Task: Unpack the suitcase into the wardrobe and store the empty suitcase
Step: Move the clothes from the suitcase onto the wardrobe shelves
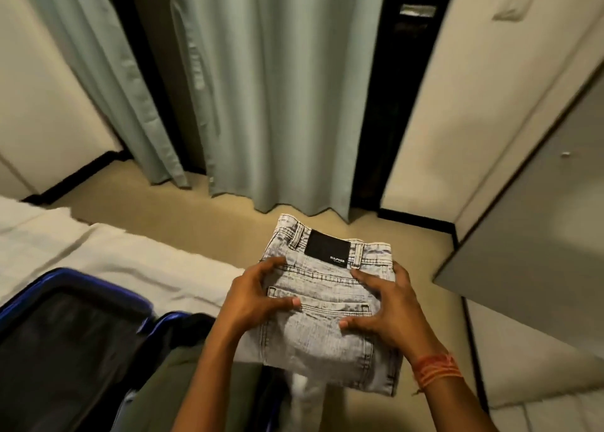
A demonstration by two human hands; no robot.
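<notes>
Both hands (327, 304) hold folded jeans (327, 301) beside the open suitcase (75, 333).

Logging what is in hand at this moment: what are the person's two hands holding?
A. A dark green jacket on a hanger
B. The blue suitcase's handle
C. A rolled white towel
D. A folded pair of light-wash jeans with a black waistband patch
D: both the left hand and the right hand grip the sides of the folded light-wash jeans, whose black patch faces the camera, beside the open blue suitcase.
</notes>
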